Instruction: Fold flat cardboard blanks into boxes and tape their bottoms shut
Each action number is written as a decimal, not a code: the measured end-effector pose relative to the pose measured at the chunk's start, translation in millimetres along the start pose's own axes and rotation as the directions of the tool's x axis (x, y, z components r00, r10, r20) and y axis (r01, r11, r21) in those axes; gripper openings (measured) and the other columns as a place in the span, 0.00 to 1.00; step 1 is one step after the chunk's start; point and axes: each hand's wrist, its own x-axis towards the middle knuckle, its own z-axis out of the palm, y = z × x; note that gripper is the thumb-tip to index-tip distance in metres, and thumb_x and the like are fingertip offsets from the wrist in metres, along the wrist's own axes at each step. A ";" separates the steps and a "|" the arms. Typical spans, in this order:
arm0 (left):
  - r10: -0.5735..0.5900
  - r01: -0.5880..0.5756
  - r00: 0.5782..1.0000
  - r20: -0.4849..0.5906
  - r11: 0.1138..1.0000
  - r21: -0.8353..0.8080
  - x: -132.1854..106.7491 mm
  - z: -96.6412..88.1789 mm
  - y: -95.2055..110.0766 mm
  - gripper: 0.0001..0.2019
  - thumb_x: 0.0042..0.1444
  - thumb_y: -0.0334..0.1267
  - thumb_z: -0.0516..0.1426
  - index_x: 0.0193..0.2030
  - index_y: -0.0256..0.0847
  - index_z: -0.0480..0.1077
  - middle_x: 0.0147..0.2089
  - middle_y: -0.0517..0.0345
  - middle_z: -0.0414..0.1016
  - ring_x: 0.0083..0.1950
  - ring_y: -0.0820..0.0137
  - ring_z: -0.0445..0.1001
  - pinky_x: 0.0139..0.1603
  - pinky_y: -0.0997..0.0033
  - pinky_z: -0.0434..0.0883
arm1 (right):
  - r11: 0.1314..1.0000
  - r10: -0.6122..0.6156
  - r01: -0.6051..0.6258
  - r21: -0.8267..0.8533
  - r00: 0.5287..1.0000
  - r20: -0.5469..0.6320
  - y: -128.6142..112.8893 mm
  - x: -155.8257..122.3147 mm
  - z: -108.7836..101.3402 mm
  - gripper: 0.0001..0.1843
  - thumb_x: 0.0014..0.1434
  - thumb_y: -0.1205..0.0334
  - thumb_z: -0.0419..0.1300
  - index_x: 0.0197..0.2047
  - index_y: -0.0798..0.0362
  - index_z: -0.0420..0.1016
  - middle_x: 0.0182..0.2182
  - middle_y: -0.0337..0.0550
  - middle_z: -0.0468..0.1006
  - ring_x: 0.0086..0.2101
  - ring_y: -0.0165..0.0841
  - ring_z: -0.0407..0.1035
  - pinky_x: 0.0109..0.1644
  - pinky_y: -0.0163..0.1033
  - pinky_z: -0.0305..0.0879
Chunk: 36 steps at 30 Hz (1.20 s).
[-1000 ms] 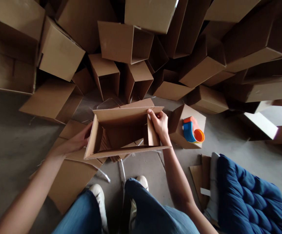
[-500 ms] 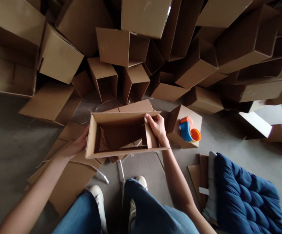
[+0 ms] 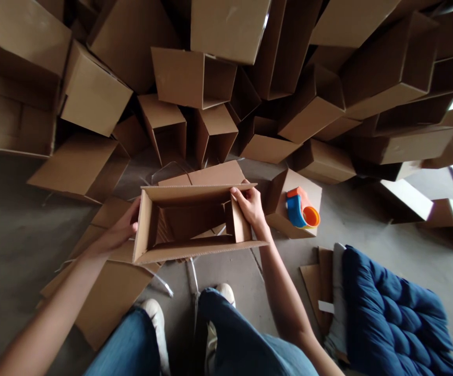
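Observation:
Between my hands, above the floor, is a cardboard box (image 3: 195,250) with its open side facing up. Through its far end I see flat cardboard and some floor, so the bottom is at least partly open. My right hand (image 3: 251,208) grips the right end, thumb on the folded-in flap (image 3: 242,222) and fingers behind the wall. My left hand (image 3: 122,228) holds the left end from outside; some of its fingers are hidden behind the wall. Flattened cardboard sheets (image 3: 111,292) lie beneath my left forearm.
Many open cardboard boxes (image 3: 179,78) are piled ahead. A tape dispenser (image 3: 302,208), orange and blue, rests on a box (image 3: 281,196) at the right. A blue cushion (image 3: 394,308) lies at lower right. White strapping (image 3: 164,284) trails on the floor near my shoes (image 3: 156,318).
The held box has tilted slightly, its left end coming a little nearer to me. My left hand's fingers show more at that end. The whole view has shifted slightly.

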 end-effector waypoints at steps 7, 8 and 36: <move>-0.042 0.042 0.999 -0.021 0.999 0.008 -0.3 9.6 12.2 0.51 0.40 0.69 0.70 0.67 0.45 0.66 0.64 0.47 0.75 0.73 0.40 0.64 0.72 0.41 0.64 | 0.999 0.020 -0.018 -0.049 0.998 0.056 -5.7 -9.0 -5.4 0.25 0.58 0.33 0.63 0.30 0.47 0.66 0.30 0.40 0.72 0.33 0.37 0.65 0.42 0.43 0.66; -0.038 0.038 0.999 -0.033 0.999 0.003 1.0 14.2 15.7 0.50 0.39 0.69 0.70 0.65 0.45 0.67 0.63 0.47 0.75 0.72 0.40 0.65 0.71 0.41 0.65 | 0.999 0.020 -0.018 -0.046 0.998 0.055 -5.8 -9.1 -5.1 0.25 0.58 0.33 0.63 0.30 0.46 0.66 0.30 0.39 0.72 0.33 0.37 0.65 0.42 0.44 0.66; -0.106 0.139 0.924 -0.366 0.988 0.064 31.7 51.6 21.6 0.45 0.32 0.41 0.75 0.54 0.49 0.54 0.55 0.52 0.71 0.60 0.50 0.76 0.65 0.44 0.72 | 0.812 0.433 -0.497 0.307 0.865 0.256 -0.2 -22.5 -1.2 0.41 0.51 0.42 0.72 0.66 0.39 0.67 0.60 0.42 0.77 0.59 0.44 0.73 0.58 0.46 0.73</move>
